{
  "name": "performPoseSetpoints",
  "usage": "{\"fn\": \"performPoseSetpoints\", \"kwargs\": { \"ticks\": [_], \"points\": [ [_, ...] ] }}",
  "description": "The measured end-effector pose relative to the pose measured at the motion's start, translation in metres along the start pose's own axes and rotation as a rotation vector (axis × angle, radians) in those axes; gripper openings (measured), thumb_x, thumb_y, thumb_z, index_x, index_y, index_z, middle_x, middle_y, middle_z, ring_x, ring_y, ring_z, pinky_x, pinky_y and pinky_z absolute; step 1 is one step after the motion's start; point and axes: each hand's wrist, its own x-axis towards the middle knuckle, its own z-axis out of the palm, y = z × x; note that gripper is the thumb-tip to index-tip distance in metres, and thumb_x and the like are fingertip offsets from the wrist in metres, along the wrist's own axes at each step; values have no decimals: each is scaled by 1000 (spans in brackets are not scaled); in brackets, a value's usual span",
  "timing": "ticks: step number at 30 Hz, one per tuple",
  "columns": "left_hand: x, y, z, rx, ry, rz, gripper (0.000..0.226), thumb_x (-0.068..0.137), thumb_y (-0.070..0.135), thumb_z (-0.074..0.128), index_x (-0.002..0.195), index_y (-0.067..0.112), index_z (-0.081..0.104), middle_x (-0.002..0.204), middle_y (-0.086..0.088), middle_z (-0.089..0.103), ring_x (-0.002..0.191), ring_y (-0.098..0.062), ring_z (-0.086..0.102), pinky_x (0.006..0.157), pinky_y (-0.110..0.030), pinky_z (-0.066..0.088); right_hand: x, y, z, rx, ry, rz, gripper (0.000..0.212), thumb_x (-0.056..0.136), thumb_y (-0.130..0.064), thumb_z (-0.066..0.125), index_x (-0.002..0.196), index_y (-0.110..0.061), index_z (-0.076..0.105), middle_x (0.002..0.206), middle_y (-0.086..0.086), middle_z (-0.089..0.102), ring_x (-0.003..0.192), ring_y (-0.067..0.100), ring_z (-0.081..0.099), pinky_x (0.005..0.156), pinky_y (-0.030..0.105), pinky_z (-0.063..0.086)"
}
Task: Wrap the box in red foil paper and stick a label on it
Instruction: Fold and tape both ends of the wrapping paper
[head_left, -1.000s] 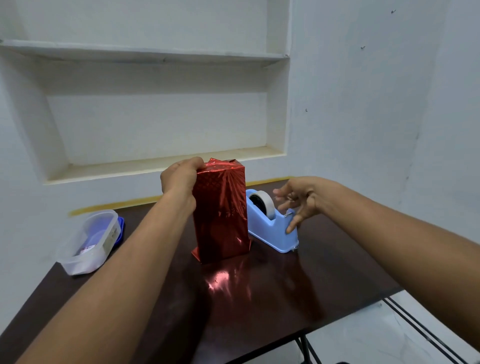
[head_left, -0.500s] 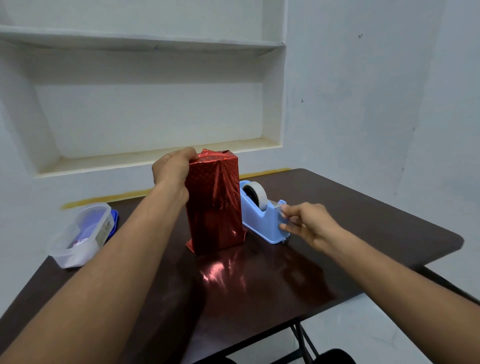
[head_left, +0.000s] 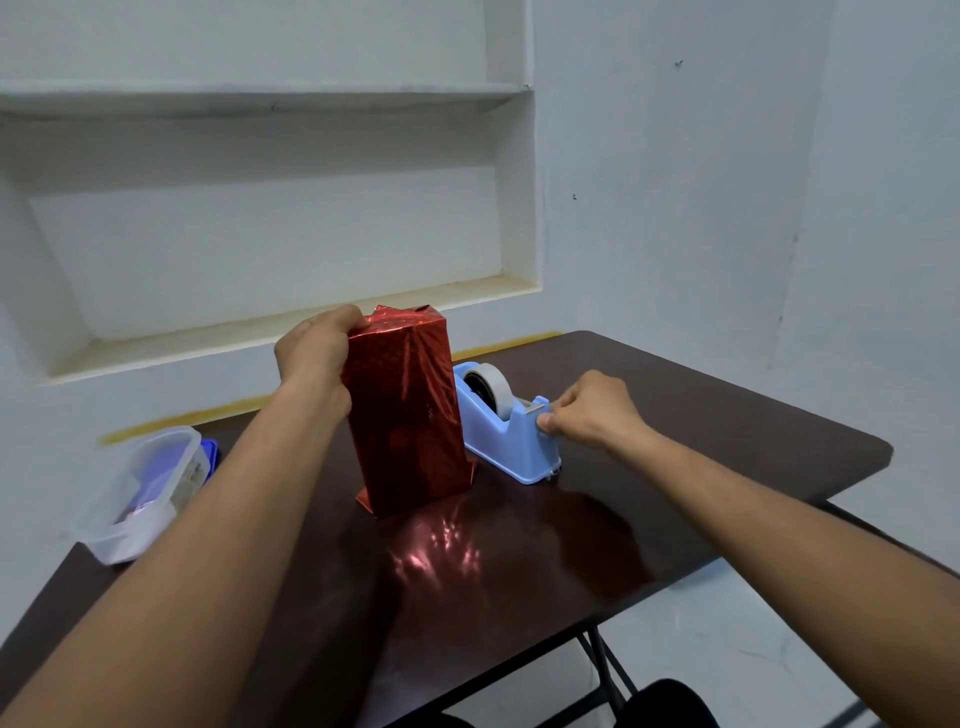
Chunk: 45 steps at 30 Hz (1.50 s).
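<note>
The foil-wrapped box (head_left: 408, 410) stands upright on the surface (head_left: 675, 415). Left hand (head_left: 317, 353) grip clamps its upper edge; foil is probably slippery, crease-prone. Right hand (head_left: 589, 410) grip pinches at the tape dispenser (head_left: 506, 434) cutter.

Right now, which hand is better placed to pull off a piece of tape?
The right hand: its fingertips sit at the cutter end of the blue tape dispenser. The left hand grips the upright red-wrapped box near its top.
</note>
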Motion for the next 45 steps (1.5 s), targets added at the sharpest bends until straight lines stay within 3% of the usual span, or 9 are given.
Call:
{"fn": "performPoseSetpoints", "kwargs": {
  "ticks": [3, 8, 16, 20, 25, 30, 36, 39, 45],
  "points": [
    [-2, 0, -1, -4, -1, 5, 15, 75, 5, 74, 87, 14, 71, 68, -1, 61, 50, -14, 56, 49, -20, 48, -4, 8, -4, -113, -56, -26, 25, 69, -23, 75, 83, -2, 79, 83, 12, 78, 80, 25, 75, 58, 28, 50],
    [0, -1, -2, 1, -6, 4, 14, 77, 5, 73, 88, 14, 70, 63, 1, 58, 44, -11, 53, 46, -18, 44, -15, -10, -35, 70, -74, -156, 12, 93, -30, 73, 91, -21, 81, 93, -5, 75, 86, 9, 64, 67, 22, 44],
    [0, -2, -1, -23, -25, 30, 15, 71, 4, 76, 79, 15, 70, 71, -4, 64, 67, -21, 59, 63, -28, 48, -18, -82, -67, 263, -17, -458, 12, 90, -23, 78, 95, -32, 83, 75, -14, 75, 77, -8, 68, 69, 8, 46],
    [-4, -2, -3, -22, -19, 57, 14, 77, 2, 76, 88, 10, 74, 74, -4, 68, 70, -20, 62, 66, -29, 51, -14, -127, -73, 143, 37, -602, 18, 89, -19, 79, 106, -25, 82, 100, -6, 80, 94, -3, 69, 77, 0, 44],
    [-1, -4, -6, -9, -14, 51, 16, 76, 7, 78, 91, 11, 78, 80, -2, 73, 75, -18, 66, 64, -27, 51, -10, -173, -75, -32, 56, -669, 43, 87, -25, 82, 127, -17, 72, 100, -3, 79, 100, 6, 68, 87, 17, 45],
    [0, -6, -8, -25, -20, 28, 19, 75, 9, 79, 93, 13, 77, 86, -4, 75, 77, -19, 68, 69, -30, 53, 0, -198, -68, -95, 60, -664, 12, 86, -27, 82, 97, -23, 82, 91, -4, 77, 96, 10, 69, 77, 21, 48],
    [3, -9, -7, -15, -19, 18, 21, 71, 14, 81, 92, 16, 77, 93, -6, 78, 84, -22, 71, 80, -37, 59, 13, -215, -60, -108, -75, -568, 3, 85, -28, 82, 88, -29, 82, 99, 2, 76, 81, 15, 61, 70, 29, 54],
    [3, -9, -7, -14, -22, 10, 24, 70, 15, 82, 93, 18, 77, 95, -6, 78, 83, -21, 71, 82, -37, 60, 18, -221, -58, -170, -157, -525, 5, 86, -29, 82, 92, -28, 81, 106, -1, 74, 100, 18, 66, 89, 37, 60],
    [2, -10, -7, -5, -20, 5, 28, 70, 16, 82, 97, 19, 77, 97, -5, 78, 85, -20, 72, 82, -37, 60, 28, -236, -52, -317, -321, -494, 4, 91, -23, 76, 92, -24, 80, 84, -10, 74, 90, 12, 65, 77, 30, 57]
  ]
}}
